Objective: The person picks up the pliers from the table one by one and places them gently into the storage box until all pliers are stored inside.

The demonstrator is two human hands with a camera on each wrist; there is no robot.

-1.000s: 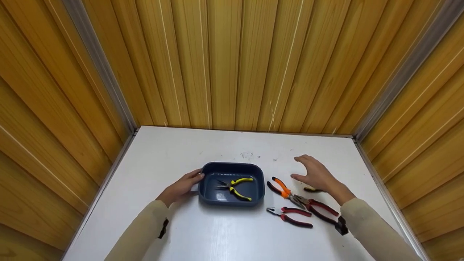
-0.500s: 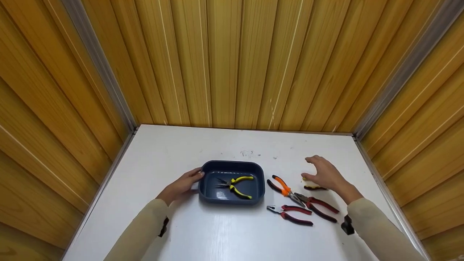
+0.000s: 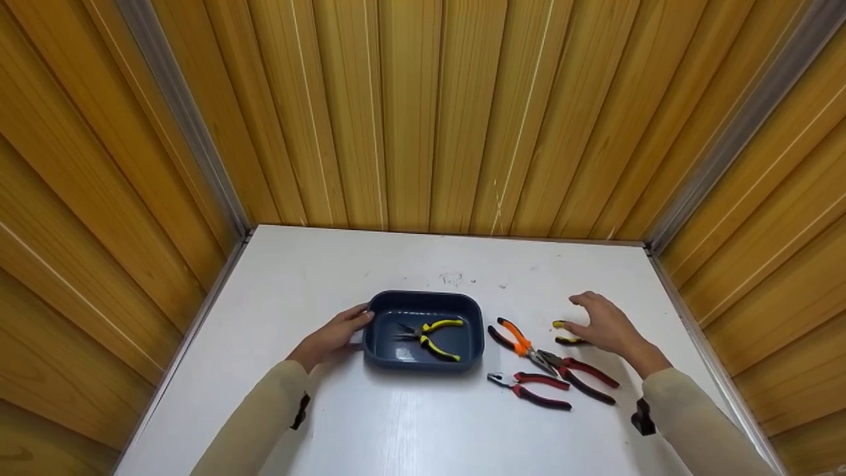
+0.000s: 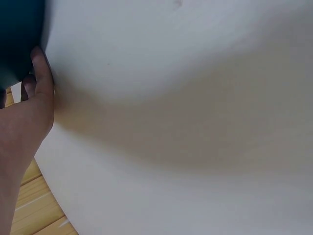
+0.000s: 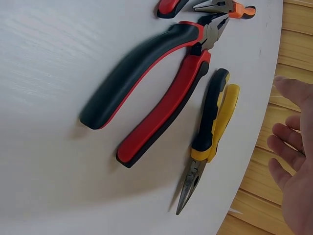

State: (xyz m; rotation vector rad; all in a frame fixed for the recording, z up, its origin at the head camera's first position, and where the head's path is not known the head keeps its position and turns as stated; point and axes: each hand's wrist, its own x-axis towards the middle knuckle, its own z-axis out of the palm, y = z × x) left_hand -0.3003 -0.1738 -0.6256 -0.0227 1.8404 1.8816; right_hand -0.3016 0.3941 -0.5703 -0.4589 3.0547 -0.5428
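Note:
In the head view, my left hand (image 3: pixel 334 337) holds the left end of a dark blue rectangular dish (image 3: pixel 423 365), thumb at the rim. Inside lie yellow-and-black long-nose pliers (image 3: pixel 439 350) with spread handles. My right hand (image 3: pixel 609 327) hovers with thumb and fingers apart, holding nothing. Below it lies a second pair of yellow-and-black long-nose pliers (image 5: pixel 209 117), handles close together in the right wrist view; the hand partly covers it in the head view. The left wrist view catches only the dish's edge (image 4: pixel 22 39) and part of the left hand.
Right of the dish lie orange-and-black pliers (image 3: pixel 522 346), their nose touching or overlapping red-and-black pliers (image 3: pixel 588 383). Nearer the front are other red-and-black pliers (image 3: pixel 529 389). Wood-patterned walls (image 3: pixel 410 119) enclose the white table (image 3: pixel 317 264) at the back and sides.
My right hand has moved right and slightly toward the front, uncovering more of the yellow handles beneath it. The left hand and the dish have stayed in place.

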